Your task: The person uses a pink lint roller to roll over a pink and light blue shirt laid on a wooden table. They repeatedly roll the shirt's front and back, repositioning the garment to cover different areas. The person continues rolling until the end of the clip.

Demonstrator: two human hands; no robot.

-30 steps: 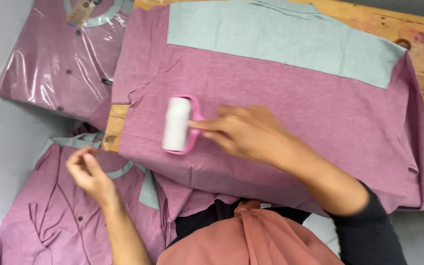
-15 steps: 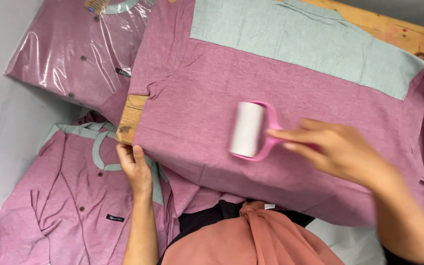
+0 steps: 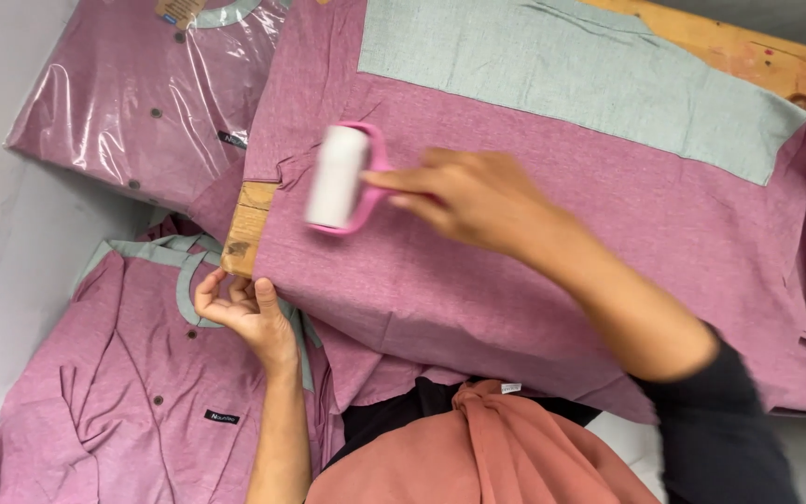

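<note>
**Lint roller applied to spread shirt on wooden table**

A pink-handled lint roller [image 3: 342, 177] is gripped in the right hand [image 3: 478, 201], the fingers closed around its handle. The white roll is laid against the mauve shirt [image 3: 552, 271], towards the left part of the garment. The shirt is spread flat, back uppermost, over a wooden table [image 3: 757, 51]; a grey-green panel [image 3: 562, 75] runs across its far portion. The near left corner of the table is left bare beside the shirt's edge, and the wood is also seen along the far right.

The left hand [image 3: 244, 313] is held just below that corner, fingers loosely curled. It rests at the near edge of the spread shirt, over the collar of a second mauve shirt [image 3: 132, 392]; whether cloth is pinched cannot be told. This second shirt lies front uppermost at the near left, with grey-green collar trim and a small label on the chest.

At the far left a folded mauve shirt in a clear plastic bag [image 3: 142, 103] is noted, partly overlapped by the spread shirt.
</note>
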